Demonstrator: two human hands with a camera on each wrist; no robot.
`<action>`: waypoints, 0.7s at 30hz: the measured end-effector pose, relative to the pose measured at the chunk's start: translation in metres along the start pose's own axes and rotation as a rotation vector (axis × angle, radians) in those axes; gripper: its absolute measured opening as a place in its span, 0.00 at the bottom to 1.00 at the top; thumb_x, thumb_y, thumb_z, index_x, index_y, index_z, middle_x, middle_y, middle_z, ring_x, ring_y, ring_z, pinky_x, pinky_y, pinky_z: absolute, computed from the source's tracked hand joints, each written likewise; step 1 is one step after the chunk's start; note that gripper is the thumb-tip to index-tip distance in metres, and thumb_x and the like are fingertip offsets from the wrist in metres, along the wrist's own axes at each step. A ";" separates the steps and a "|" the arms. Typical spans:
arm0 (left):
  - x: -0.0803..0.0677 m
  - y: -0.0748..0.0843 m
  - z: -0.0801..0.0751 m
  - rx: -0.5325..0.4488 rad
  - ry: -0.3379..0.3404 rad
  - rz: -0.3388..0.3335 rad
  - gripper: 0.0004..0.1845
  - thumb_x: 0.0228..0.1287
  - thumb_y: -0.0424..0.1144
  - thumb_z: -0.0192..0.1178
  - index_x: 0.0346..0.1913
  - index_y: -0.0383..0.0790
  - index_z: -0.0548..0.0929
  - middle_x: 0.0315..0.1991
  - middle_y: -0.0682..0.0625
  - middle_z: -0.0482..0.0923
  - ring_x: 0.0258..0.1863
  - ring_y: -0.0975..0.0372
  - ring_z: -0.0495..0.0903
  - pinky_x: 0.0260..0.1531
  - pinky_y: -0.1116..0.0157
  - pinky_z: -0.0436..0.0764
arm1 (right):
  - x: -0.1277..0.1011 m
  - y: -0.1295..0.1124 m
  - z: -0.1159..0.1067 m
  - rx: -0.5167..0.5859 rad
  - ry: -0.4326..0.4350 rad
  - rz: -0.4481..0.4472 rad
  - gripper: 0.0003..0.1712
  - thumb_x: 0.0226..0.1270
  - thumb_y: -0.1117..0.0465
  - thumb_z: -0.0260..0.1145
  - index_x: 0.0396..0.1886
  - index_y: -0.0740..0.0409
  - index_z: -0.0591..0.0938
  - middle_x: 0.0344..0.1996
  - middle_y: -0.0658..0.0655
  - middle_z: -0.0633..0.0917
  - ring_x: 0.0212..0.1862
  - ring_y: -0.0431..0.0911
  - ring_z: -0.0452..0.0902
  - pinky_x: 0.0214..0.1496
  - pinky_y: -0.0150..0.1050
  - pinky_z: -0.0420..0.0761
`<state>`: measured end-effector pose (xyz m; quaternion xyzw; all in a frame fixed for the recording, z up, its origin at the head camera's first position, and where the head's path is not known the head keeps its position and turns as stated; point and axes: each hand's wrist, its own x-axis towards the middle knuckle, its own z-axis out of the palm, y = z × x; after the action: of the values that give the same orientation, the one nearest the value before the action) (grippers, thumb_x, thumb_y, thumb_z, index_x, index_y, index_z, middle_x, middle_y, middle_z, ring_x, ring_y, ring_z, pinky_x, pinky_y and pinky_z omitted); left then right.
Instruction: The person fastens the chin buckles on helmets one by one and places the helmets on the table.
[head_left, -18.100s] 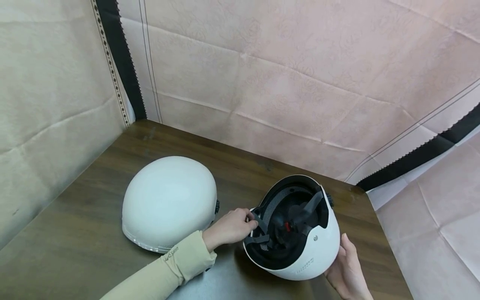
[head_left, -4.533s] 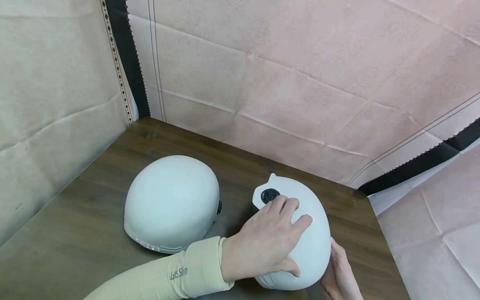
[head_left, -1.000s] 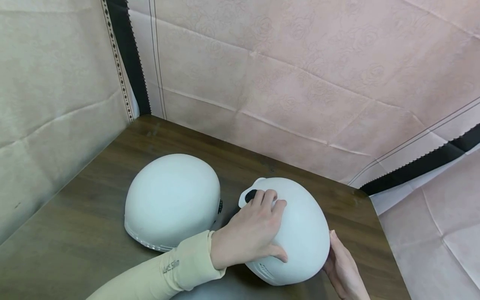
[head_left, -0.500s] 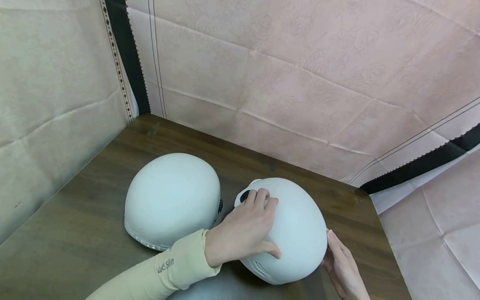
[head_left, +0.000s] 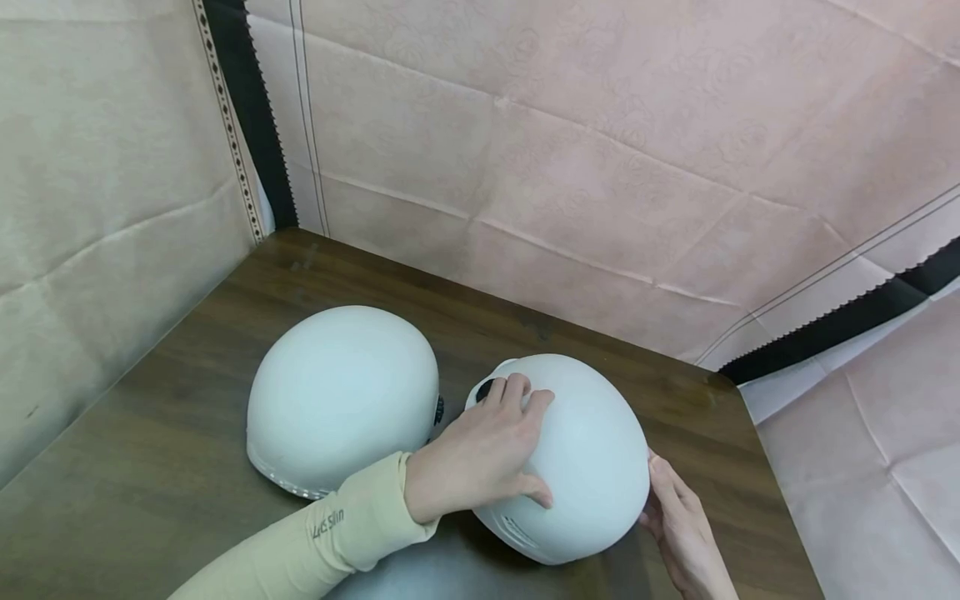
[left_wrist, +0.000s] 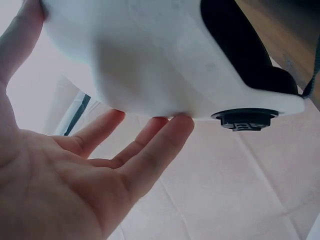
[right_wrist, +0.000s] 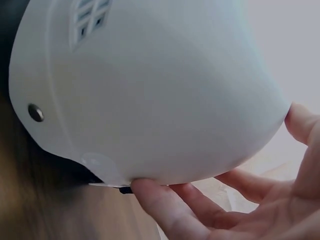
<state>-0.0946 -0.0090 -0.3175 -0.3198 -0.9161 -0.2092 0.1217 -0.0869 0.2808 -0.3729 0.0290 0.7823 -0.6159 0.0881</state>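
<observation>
Two white helmets stand dome up on a dark wooden table (head_left: 180,358). My left hand (head_left: 483,454) lies spread over the left flank of the right helmet (head_left: 592,450), its fingertips by a black side knob (head_left: 486,389). In the left wrist view the straight fingers (left_wrist: 155,145) touch the helmet shell (left_wrist: 150,55) next to the knob (left_wrist: 245,119). My right hand (head_left: 678,525) presses flat against the helmet's right side. From the right wrist, the right hand (right_wrist: 225,210) cradles the shell (right_wrist: 160,100) at its lower rim. The left helmet (head_left: 341,392) stands untouched beside them.
Pink and beige fabric walls (head_left: 600,167) close in the table at the back and left. The table's right edge (head_left: 757,467) runs just past my right hand. The two helmets almost touch.
Over the last second the right helmet has turned and slid slightly left between both hands, bringing its knob closer to the left helmet. Both hands have kept their places on it.
</observation>
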 end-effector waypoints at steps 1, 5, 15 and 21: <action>0.000 0.000 0.000 0.003 -0.001 0.005 0.48 0.37 0.62 0.73 0.56 0.34 0.68 0.45 0.42 0.66 0.44 0.55 0.67 0.33 0.68 0.77 | 0.000 0.000 0.000 -0.005 0.003 -0.002 0.34 0.77 0.46 0.41 0.72 0.62 0.56 0.70 0.61 0.59 0.56 0.34 0.71 0.49 0.38 0.77; 0.000 -0.001 0.000 0.009 -0.002 0.014 0.47 0.38 0.61 0.73 0.57 0.34 0.68 0.44 0.43 0.65 0.40 0.56 0.67 0.32 0.67 0.76 | -0.001 -0.002 0.002 -0.028 0.025 -0.001 0.34 0.76 0.45 0.42 0.72 0.61 0.57 0.70 0.62 0.58 0.55 0.34 0.72 0.48 0.37 0.77; -0.001 -0.003 0.003 0.018 0.008 0.010 0.45 0.38 0.61 0.73 0.54 0.35 0.68 0.42 0.44 0.65 0.34 0.57 0.66 0.30 0.66 0.76 | 0.000 -0.003 0.005 -0.044 0.057 0.012 0.35 0.75 0.44 0.43 0.72 0.62 0.57 0.69 0.62 0.59 0.53 0.31 0.72 0.47 0.37 0.77; -0.001 -0.005 0.005 0.026 0.016 0.003 0.44 0.37 0.61 0.73 0.52 0.35 0.69 0.40 0.44 0.66 0.30 0.57 0.66 0.28 0.65 0.76 | 0.000 -0.002 0.005 -0.055 0.064 0.000 0.33 0.76 0.46 0.43 0.71 0.61 0.59 0.66 0.59 0.63 0.54 0.32 0.72 0.47 0.38 0.78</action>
<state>-0.0977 -0.0105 -0.3242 -0.3176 -0.9173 -0.1996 0.1337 -0.0871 0.2757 -0.3724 0.0460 0.8015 -0.5928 0.0639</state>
